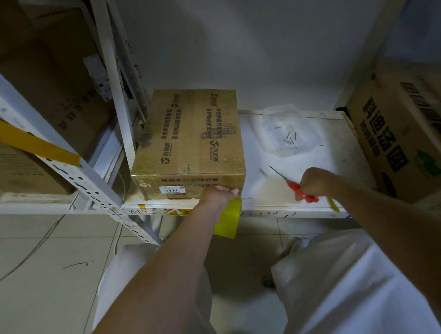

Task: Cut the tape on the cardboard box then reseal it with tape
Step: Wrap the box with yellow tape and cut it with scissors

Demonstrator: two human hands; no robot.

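A taped cardboard box (pixel 190 140) with printed characters sits on the left part of a white shelf (pixel 280 207). My left hand (pixel 218 196) holds its near lower edge, fingers curled against the front face beside a white label. My right hand (pixel 315 183) grips red-handled scissors (pixel 296 187); the thin dark blades point up and left over the shelf, apart from the box. A yellow strip of tape (pixel 228 220) hangs from the shelf's front edge below my left wrist.
A clear plastic tray (pixel 287 130) with several small screws lies at the shelf's back. A large printed carton (pixel 404 131) stands at the right. White metal shelf posts (pixel 118 95) and more boxes fill the left. Tiled floor lies below.
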